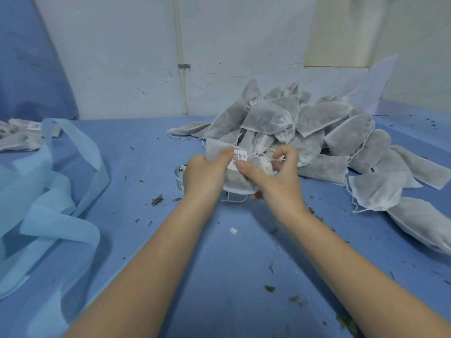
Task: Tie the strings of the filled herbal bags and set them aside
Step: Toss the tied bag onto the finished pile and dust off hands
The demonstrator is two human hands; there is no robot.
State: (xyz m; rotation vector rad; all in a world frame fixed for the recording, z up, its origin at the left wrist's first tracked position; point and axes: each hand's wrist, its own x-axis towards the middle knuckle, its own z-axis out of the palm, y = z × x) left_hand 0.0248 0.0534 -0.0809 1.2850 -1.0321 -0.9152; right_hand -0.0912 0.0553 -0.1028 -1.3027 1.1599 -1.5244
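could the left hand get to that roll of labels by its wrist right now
Probably not at once: the left hand grips the bag that both hands are tying. The roll of labels sits just beside its wrist with nothing over it, so letting go would free the way.

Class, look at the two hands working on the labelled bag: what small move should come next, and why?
Probably draw the string tight to close the knot. The left hand grips the bag at its barcode label, and the right hand pinches at the gathered neck, so the tie looks unfinished; the bag is not yet set aside.
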